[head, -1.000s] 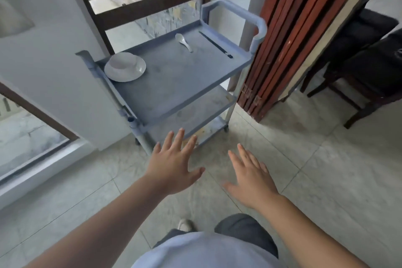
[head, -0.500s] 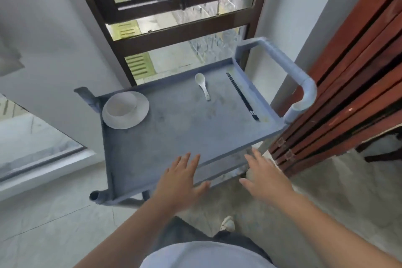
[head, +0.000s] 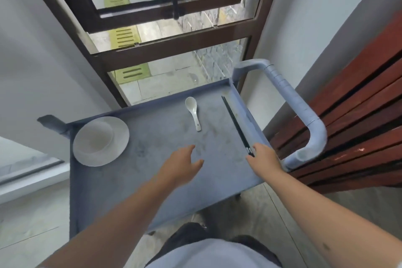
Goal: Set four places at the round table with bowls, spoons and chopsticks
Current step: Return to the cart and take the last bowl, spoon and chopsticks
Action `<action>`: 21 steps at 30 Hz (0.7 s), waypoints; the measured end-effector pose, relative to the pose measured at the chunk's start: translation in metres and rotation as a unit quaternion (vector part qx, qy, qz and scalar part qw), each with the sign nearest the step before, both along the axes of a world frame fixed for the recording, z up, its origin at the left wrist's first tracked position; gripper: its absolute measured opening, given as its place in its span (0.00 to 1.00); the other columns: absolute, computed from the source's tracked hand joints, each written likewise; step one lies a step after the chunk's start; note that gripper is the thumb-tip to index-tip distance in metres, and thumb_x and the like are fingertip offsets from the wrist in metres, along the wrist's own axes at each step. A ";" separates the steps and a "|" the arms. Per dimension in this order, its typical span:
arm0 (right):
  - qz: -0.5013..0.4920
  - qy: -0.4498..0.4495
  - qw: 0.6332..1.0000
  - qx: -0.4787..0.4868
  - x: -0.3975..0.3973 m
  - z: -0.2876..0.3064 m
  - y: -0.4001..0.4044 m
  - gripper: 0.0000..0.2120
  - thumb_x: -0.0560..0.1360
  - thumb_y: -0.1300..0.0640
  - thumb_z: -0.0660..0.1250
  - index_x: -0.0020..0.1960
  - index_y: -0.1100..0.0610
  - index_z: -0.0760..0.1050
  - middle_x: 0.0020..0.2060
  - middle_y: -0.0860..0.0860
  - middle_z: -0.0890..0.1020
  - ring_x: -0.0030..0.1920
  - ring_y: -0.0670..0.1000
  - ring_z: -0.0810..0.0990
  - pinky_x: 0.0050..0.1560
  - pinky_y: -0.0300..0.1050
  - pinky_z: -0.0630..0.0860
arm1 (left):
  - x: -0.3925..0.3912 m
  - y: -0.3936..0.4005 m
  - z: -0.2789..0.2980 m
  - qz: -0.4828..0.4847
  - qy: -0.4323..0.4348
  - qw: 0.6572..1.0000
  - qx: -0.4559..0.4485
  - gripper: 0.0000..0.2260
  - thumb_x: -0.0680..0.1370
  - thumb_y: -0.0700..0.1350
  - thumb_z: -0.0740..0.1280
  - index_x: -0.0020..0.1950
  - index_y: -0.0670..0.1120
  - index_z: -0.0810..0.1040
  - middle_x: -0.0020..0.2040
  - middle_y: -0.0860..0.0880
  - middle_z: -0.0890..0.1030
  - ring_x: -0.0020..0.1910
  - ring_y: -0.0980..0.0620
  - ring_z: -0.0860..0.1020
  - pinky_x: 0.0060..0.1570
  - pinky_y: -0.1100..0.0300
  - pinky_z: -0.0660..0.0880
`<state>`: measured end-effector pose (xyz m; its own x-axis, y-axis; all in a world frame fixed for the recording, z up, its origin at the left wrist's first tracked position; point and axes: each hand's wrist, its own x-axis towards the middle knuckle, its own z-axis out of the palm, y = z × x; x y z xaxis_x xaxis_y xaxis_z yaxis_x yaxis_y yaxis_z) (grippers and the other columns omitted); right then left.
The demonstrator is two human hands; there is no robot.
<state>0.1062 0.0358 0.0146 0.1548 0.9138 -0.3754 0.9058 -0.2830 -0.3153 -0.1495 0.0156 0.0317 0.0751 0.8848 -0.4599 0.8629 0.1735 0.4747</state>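
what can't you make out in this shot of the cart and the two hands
- Right hand on the chopsticks, head view: the hand covers their near end, so whether its fingers grip them is unclear.
- Chopsticks: too thin to tell apart singly.
- Bowl on its plate: whether anything is inside is too washed out to tell.
- Cart lower shelves: hidden under the top tray.
- Round table: outside the frame.
- Left hand: whether it touches the tray cannot be told.

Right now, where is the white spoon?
In the head view the white spoon lies on the grey cart's top shelf, toward the far edge, between the bowl at left and the black chopsticks at right.
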 end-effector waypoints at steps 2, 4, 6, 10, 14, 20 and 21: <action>-0.015 -0.004 1.000 -0.005 -0.001 -0.006 0.011 0.09 0.78 0.54 0.65 0.51 0.60 0.72 0.46 0.56 0.77 0.48 0.60 0.76 0.41 0.48 0.70 | 0.004 0.030 -0.009 0.028 -0.012 0.999 -0.014 0.28 0.78 0.56 0.63 0.76 0.48 0.64 0.72 0.47 0.72 0.69 0.46 0.71 0.65 0.53 0.69; -0.017 -0.013 1.000 -0.009 -0.002 -0.010 0.021 0.11 0.79 0.53 0.65 0.54 0.62 0.72 0.49 0.58 0.78 0.47 0.59 0.76 0.42 0.48 0.69 | 0.009 0.057 -0.017 0.052 -0.004 0.999 -0.011 0.25 0.77 0.55 0.64 0.72 0.48 0.68 0.67 0.47 0.76 0.64 0.45 0.74 0.59 0.54 0.72; -0.012 -0.022 1.000 -0.009 -0.001 -0.012 0.028 0.09 0.79 0.55 0.64 0.47 0.60 0.70 0.45 0.57 0.76 0.42 0.57 0.73 0.38 0.47 0.69 | 0.013 0.081 -0.023 0.097 -0.004 0.995 -0.002 0.20 0.76 0.54 0.64 0.65 0.46 0.73 0.57 0.47 0.80 0.54 0.45 0.77 0.50 0.54 0.73; 0.007 -0.053 0.998 -0.030 0.002 -0.017 0.043 0.10 0.78 0.61 0.62 0.39 0.58 0.65 0.37 0.54 0.72 0.36 0.55 0.70 0.32 0.46 0.65 | 0.021 0.122 -0.038 0.182 -0.024 0.983 -0.007 0.16 0.77 0.53 0.65 0.57 0.43 0.75 0.50 0.43 0.81 0.48 0.43 0.78 0.44 0.52 0.75; 0.025 -0.074 0.993 -0.091 0.001 -0.018 0.061 0.17 0.75 0.63 0.63 0.32 0.55 0.60 0.30 0.52 0.67 0.28 0.51 0.65 0.25 0.43 0.58 | 0.028 0.140 -0.051 0.214 -0.019 0.977 -0.008 0.13 0.78 0.54 0.65 0.50 0.44 0.77 0.47 0.45 0.81 0.45 0.43 0.79 0.42 0.53 0.76; 0.032 -0.077 0.987 -0.135 -0.004 -0.021 0.070 0.11 0.72 0.62 0.62 0.33 0.55 0.64 0.31 0.51 0.70 0.29 0.51 0.67 0.27 0.40 0.60 | 0.032 0.145 -0.052 0.234 0.011 0.972 -0.025 0.08 0.76 0.48 0.65 0.38 0.48 0.76 0.41 0.46 0.80 0.40 0.43 0.78 0.36 0.57 0.71; 0.048 -0.085 0.986 -0.136 -0.005 -0.021 0.069 0.11 0.73 0.61 0.62 0.33 0.55 0.65 0.32 0.51 0.70 0.30 0.51 0.67 0.27 0.40 0.60 | 0.031 0.144 -0.051 0.229 0.008 0.973 -0.032 0.10 0.76 0.47 0.66 0.35 0.47 0.75 0.40 0.45 0.80 0.38 0.44 0.78 0.34 0.58 0.69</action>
